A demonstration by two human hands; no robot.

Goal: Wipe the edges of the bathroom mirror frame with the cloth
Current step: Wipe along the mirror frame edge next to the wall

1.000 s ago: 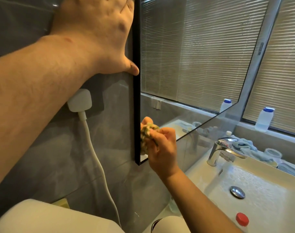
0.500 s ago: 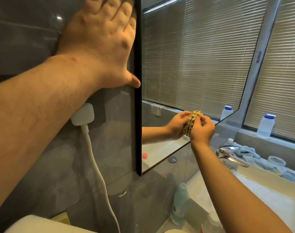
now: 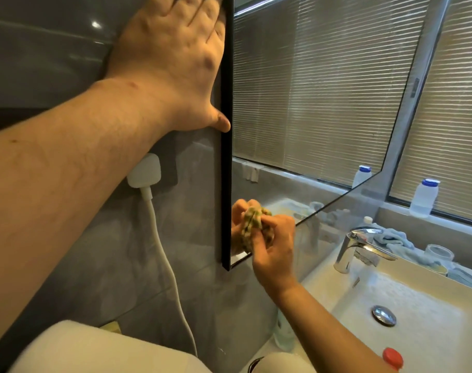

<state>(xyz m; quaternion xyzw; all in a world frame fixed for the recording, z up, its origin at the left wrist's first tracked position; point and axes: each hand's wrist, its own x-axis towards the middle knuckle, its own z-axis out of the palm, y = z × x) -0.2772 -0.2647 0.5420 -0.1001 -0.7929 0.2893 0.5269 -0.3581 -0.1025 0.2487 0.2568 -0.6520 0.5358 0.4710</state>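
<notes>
The mirror has a thin black frame (image 3: 226,168) whose left edge runs down the grey wall to a lower left corner. My left hand (image 3: 175,63) lies flat on the wall beside that edge, fingers straight, thumb touching the frame. My right hand (image 3: 272,246) grips a bunched green and yellow cloth (image 3: 252,224) and presses it against the glass just above the bottom edge, close to the lower left corner. The hand and cloth are reflected in the mirror.
A white plug (image 3: 143,170) with its cable hangs on the wall left of the frame. Below right are the white basin (image 3: 417,305), a chrome tap (image 3: 356,246), a red-capped bottle (image 3: 392,358), blue cloths and two blue-capped bottles (image 3: 423,196) by the window.
My right hand slid the cloth right along the bottom edge, then came back left to the lower left corner. My left hand stays flat on the wall.
</notes>
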